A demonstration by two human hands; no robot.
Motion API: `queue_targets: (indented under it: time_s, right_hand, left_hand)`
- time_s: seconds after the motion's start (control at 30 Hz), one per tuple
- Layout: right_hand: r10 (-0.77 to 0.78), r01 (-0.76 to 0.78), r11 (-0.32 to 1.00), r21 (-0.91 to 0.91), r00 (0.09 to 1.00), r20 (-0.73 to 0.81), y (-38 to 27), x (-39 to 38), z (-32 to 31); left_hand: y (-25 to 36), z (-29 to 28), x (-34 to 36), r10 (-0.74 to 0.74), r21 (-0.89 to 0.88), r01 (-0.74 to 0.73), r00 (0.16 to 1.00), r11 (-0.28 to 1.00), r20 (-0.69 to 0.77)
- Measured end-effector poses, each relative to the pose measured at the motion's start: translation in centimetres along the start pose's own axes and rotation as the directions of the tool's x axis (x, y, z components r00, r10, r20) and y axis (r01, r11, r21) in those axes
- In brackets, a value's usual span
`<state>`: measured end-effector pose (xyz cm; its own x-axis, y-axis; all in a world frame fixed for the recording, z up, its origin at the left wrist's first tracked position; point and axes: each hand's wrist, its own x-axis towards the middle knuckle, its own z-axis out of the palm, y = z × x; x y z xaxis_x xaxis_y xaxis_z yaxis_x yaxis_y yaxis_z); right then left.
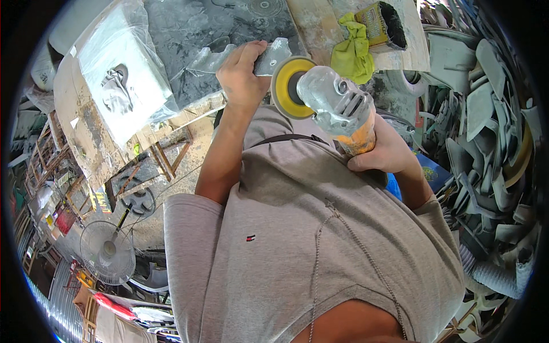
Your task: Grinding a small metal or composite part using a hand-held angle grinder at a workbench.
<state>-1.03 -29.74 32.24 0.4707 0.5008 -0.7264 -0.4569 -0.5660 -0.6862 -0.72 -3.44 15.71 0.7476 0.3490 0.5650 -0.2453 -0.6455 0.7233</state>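
Observation:
My right hand (388,148) is wrapped round the orange body of a dusty angle grinder (334,103). Its round yellow disc (283,86) faces left, close to the edge of a jagged grey moulded piece (275,56). The fingers of my left hand (243,74) are bent over the middle of that piece and press it at the table's near edge. Whether the disc touches the piece or is spinning, I cannot tell.
A dust-covered dark board (189,34) lies on the worktable. Plastic-wrapped white sheets (123,74) lie at left, a yellow-green glove (353,54) and an open tin (382,27) at right. Grey moulded parts (480,108) pile up on the right. A fan (108,248) stands lower left.

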Motion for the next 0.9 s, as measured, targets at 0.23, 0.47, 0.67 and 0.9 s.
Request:
queue_targets:
  time_s: [0.23, 0.47, 0.67, 0.9]
  right_hand:
    - [-0.053, 0.058, 0.997, 0.047, 0.993, -0.102, 1.4, 0.9, -0.5]
    - [-0.259, 0.298, 0.945, 0.132, 0.934, -0.247, 0.3, 1.3, 0.4]
    - [-0.147, 0.157, 0.987, 0.029, 0.964, -0.220, -0.5, 1.9, 0.0]
    - [-0.212, 0.220, 0.975, 0.013, 0.953, -0.218, 0.1, 1.7, 0.7]
  left_hand:
    - [0.1, -0.3, 0.1, 0.002, 0.033, -0.001, 0.999, 0.999, -0.032]
    - [0.2, -1.5, 0.9, -0.055, -0.023, 0.057, 0.993, 0.998, 0.108]
    - [0.4, -1.3, 0.1, -0.011, -0.006, 0.012, 0.992, 1.000, 0.126]
    - [-0.1, -1.5, 0.7, -0.052, -0.012, 0.052, 0.998, 0.999, 0.030]
